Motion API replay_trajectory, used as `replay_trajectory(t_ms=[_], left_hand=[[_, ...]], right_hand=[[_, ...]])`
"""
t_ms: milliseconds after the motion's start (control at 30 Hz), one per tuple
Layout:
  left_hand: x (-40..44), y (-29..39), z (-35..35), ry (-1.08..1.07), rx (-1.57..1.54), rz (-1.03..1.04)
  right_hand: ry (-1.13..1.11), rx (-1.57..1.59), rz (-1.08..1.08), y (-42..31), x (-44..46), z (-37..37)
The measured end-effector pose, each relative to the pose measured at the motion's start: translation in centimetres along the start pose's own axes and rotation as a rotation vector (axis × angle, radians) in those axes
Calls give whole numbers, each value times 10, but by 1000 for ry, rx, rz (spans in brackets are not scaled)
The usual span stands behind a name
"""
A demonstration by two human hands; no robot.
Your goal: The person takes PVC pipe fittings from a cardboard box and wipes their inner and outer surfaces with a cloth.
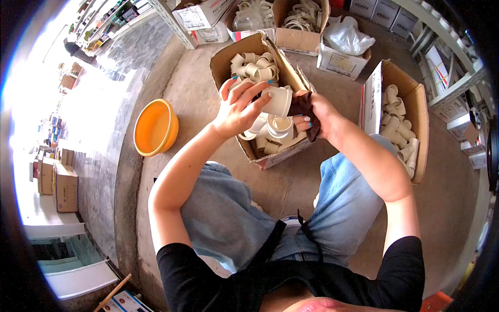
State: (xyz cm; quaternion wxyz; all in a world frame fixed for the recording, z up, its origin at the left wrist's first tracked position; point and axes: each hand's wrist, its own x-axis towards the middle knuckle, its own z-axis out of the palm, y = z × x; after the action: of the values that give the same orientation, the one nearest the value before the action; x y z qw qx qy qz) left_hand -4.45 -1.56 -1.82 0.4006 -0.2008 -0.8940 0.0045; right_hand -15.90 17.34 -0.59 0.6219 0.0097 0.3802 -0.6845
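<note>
My left hand point(240, 108) has its fingers curled round a large cream-white plastic pipe fitting point(279, 101), held above an open cardboard box point(221, 62). On the other side, my right hand point(321, 115) grips a dark brown cloth point(310, 106), which is up against the fitting's right end. Several smaller pipe elbows point(254, 67) fill the far part of the box. Larger white fittings point(280, 127) lie just below my hands, in the box's near part. The cloth and my fingers hide part of the held fitting.
An orange basin point(156, 128) stands on the floor to the left. Another box point(421, 140) of white fittings stands to the right. Farther back are cartons, one holding a white plastic bag point(347, 35). Metal shelving point(455, 83) rises at the right.
</note>
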Motion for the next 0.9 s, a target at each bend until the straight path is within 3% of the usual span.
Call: replay_trajectory(t_ms=[33, 133, 167, 267, 367, 400, 500, 567, 633, 667, 767, 800, 900], left_hand=[[0, -1, -1, -28, 43, 26], [14, -1, -8, -134, -259, -205], [17, 0, -14, -243, -341, -318], [4, -5, -4, -282, -982, -648], [7, -7, -9, -430, -1206, -818], [6, -10, -7, -453, -1064, -691], [6, -10, -10, -592, -963, -697], [14, -1, -14, -479, -713, -577], [20, 10, -17, -354, -316, -355], [23, 17, -15, -178, -181, -221], [4, 11, -5, 12, 321, 229], [8, 9, -8, 77, 358, 241], [23, 10, -15, -128, -150, -139]], right_hand=[[-55, 37, 1, 1, 4, -4], [-171, 112, -36, 1, 8, -11], [-91, 50, -71, 3, 8, -10], [134, -168, -194, 5, -2, 11], [187, -457, -417, 9, -5, 16], [167, -616, -470, 8, -3, 13], [182, -828, -601, 12, -3, 11], [155, -809, -597, 12, 1, 5], [178, -514, -404, 9, -8, 16], [249, -396, -230, 6, -6, 14], [-43, -16, 34, 3, -2, -2], [-67, 5, -1, 3, -3, 1], [-148, -7, -84, 0, -4, 2]])
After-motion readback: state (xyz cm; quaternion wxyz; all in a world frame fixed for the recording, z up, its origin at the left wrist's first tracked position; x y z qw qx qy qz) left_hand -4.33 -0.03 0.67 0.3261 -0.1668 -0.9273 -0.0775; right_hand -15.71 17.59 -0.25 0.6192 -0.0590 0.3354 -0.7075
